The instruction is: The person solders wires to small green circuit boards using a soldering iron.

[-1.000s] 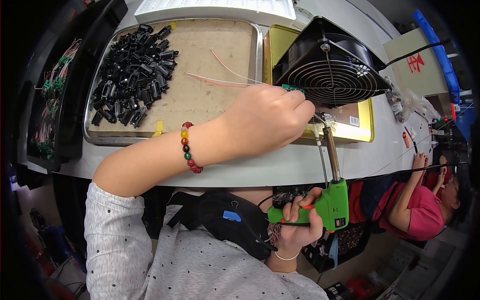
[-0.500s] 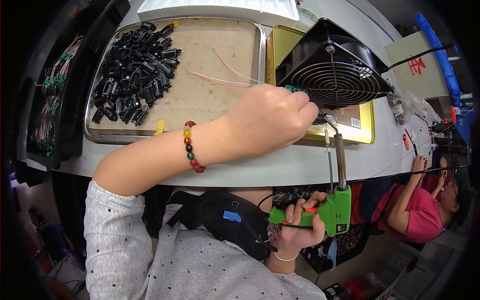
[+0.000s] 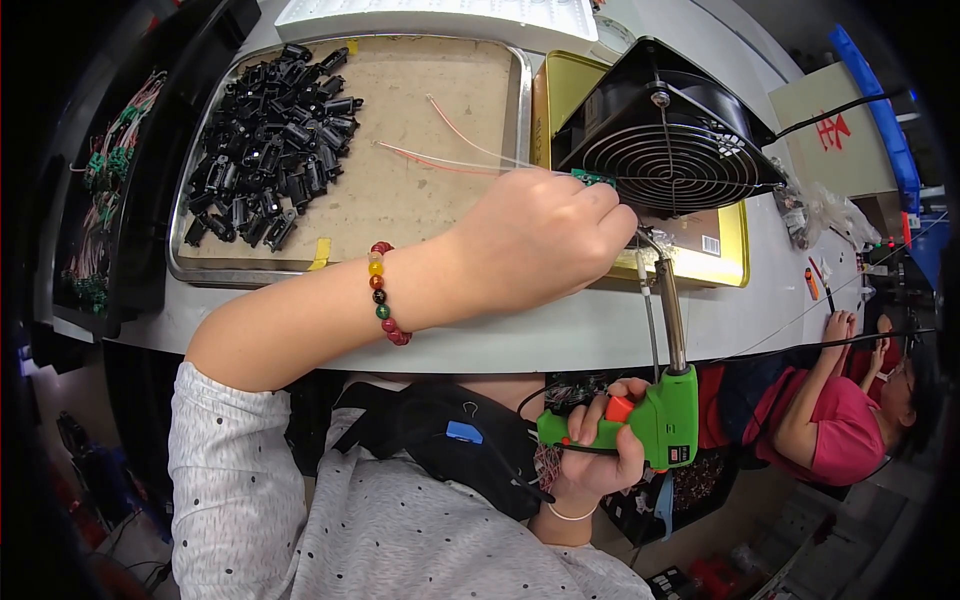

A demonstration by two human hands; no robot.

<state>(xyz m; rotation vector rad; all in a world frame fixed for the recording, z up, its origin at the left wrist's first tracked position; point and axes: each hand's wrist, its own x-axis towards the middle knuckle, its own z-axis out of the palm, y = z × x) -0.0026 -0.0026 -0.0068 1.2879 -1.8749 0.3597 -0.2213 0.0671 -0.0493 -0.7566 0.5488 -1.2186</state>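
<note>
Gripping the soldering gun (image 3: 668, 418) from below, the right hand (image 3: 597, 455) aims it upward; the left hand (image 3: 548, 232), its pinch partly hidden, seems closed on a circuit board (image 3: 593, 178) beside the fan (image 3: 672, 165), likely for airflow.

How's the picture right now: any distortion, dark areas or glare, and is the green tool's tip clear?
Head view: fisheye bend, plain along the metal tray's rim; head view: corners fall to black; head view: a bright shine on the gold tin; head view: green tool's body reads clearly, but its tip by the left hand can't be made out.
</note>
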